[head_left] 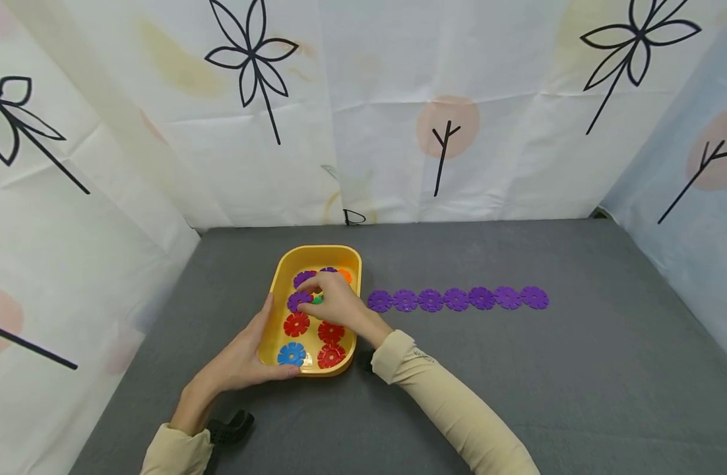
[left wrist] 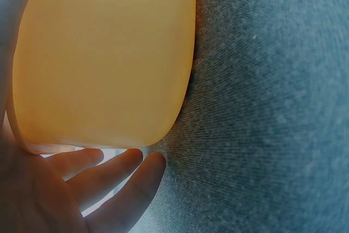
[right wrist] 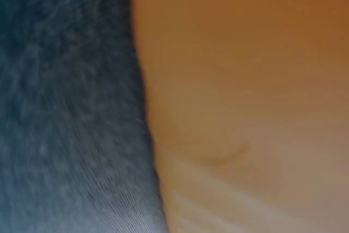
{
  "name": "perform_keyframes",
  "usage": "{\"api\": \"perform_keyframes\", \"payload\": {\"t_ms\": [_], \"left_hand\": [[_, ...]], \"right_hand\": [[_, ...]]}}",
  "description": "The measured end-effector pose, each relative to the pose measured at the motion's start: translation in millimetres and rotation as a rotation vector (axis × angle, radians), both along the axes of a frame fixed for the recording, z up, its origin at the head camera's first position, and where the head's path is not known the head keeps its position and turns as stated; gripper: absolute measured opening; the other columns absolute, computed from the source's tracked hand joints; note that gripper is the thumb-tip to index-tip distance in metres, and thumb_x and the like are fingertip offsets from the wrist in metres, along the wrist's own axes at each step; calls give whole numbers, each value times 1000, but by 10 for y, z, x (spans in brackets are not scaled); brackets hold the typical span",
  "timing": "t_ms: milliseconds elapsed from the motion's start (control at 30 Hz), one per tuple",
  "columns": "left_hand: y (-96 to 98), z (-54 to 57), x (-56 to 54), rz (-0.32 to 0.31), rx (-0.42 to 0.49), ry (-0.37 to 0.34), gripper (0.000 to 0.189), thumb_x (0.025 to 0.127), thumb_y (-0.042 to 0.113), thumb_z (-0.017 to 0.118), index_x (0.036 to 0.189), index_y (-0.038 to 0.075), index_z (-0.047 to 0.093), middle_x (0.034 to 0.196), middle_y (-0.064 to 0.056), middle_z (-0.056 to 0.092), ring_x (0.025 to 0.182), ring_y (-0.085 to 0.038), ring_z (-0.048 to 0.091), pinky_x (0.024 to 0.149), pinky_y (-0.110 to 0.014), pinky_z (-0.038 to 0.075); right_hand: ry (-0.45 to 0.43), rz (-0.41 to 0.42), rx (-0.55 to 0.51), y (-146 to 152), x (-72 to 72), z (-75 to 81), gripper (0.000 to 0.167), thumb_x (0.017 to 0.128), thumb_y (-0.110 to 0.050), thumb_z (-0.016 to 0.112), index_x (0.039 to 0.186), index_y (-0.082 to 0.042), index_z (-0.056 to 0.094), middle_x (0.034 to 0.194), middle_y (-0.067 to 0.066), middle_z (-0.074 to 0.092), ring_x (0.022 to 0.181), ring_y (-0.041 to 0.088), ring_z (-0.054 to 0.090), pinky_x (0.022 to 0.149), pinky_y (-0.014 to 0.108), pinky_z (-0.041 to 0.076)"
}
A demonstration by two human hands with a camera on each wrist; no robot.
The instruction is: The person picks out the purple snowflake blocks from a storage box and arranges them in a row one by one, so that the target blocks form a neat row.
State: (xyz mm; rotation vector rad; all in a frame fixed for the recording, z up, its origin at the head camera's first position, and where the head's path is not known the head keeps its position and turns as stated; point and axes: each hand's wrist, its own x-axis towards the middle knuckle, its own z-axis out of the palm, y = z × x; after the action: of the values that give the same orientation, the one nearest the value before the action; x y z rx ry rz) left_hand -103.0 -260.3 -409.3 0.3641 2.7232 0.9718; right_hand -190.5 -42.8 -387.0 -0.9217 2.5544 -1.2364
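Observation:
A yellow plastic tray [head_left: 285, 264] stands on the grey cloth with several flower-shaped discs inside. My left hand [head_left: 241, 356] grips its near left corner, thumb along the near rim and fingers against the left side. In the left wrist view the fingertips [left wrist: 150, 167] lie along the yellow tray wall [left wrist: 109, 64]. My right hand [head_left: 336, 303] reaches over the right rim and pinches a purple flower disc [head_left: 297, 302] between thumb and fingers. The right wrist view shows only a blurred tray wall [right wrist: 245, 80] beside the cloth.
Right of the tray runs a straight row of several purple flower discs [head_left: 456, 299]. Inside the tray lie red discs [head_left: 331, 355], a blue disc [head_left: 291, 354], an orange disc [head_left: 345, 275] and a partly hidden green one [head_left: 318, 299]. Patterned white curtain [head_left: 375, 165] borders the table.

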Motion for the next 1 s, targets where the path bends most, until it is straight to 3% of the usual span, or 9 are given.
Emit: {"api": "perform_keyframes", "payload": {"t_ms": [100, 233, 300, 367, 433, 500, 667, 867, 1000], "left_hand": [[1, 8, -6, -3, -4, 6, 133, 78, 56, 82, 165, 13, -9, 167, -20, 21, 138, -36, 44, 107, -53, 51], [4, 14, -11, -4, 4, 13, 132, 79, 55, 82, 165, 12, -9, 168, -20, 19, 138, -36, 43, 109, -55, 49], [6, 8, -10, -6, 10, 10, 132, 79, 53, 83, 164, 12, -10, 169, -21, 16, 140, -38, 41, 111, -57, 47], [9, 0, -8, -8, 13, 11, 132, 80, 52, 83, 164, 12, -10, 169, -22, 15, 141, -39, 40, 112, -58, 45], [11, -8, -6, -10, 10, 15, 132, 80, 52, 83, 164, 11, -10, 170, -22, 13, 143, -41, 39, 113, -59, 44], [12, -13, -8, -10, 4, 21, 133, 79, 53, 83, 164, 11, -10, 170, -22, 13, 144, -41, 39, 113, -59, 43], [15, -1, -3, -8, 5, 20, 133, 79, 53, 83, 164, 11, -10, 170, -22, 12, 144, -41, 39, 112, -58, 45], [18, 10, 0, -2, 7, 9, 132, 80, 53, 82, 164, 13, -10, 170, -21, 14, 139, -38, 43, 109, -54, 49], [15, 11, 2, -2, 2, 13, 132, 80, 52, 83, 164, 13, -10, 170, -21, 14, 139, -37, 43, 109, -55, 49]], "right_hand": [[-5, 8, 79, -65, -30, -17, 36, 92, -20, 77, 125, -5, 73, 103, 12, 77, 83, 19, 66, 77, 21, 54], [-27, 19, 165, -114, -64, -21, 37, 94, -24, 75, 127, -7, 72, 76, 11, 67, 51, 12, 46, 52, 17, 41], [-19, 20, 241, -123, -62, -31, 39, 95, -28, 74, 129, -10, 72, 84, 7, 68, 61, 11, 50, 62, 17, 45], [-11, 21, 333, -127, -42, -41, 41, 95, -35, 73, 132, -16, 71, 107, 6, 69, 86, 15, 57, 79, 24, 52], [-10, 12, 425, -138, -17, -61, 45, 94, -42, 73, 135, -23, 69, 126, 6, 62, 115, 22, 53, 98, 35, 53], [-21, -4, 485, -146, 8, -77, 48, 92, -46, 73, 137, -29, 67, 136, 6, 54, 131, 29, 44, 105, 47, 51], [-12, -24, 490, -149, 35, -90, 41, 92, -46, 73, 130, -30, 72, 133, 5, 53, 128, 27, 43, 99, 49, 55], [3, -17, 442, -123, 45, -79, 17, 89, -39, 79, 98, -25, 80, 117, 1, 58, 116, 22, 49, 90, 40, 56], [8, 6, 414, -111, 32, -79, 20, 86, -37, 82, 100, -22, 79, 112, -1, 60, 106, 16, 51, 86, 31, 52]]}}
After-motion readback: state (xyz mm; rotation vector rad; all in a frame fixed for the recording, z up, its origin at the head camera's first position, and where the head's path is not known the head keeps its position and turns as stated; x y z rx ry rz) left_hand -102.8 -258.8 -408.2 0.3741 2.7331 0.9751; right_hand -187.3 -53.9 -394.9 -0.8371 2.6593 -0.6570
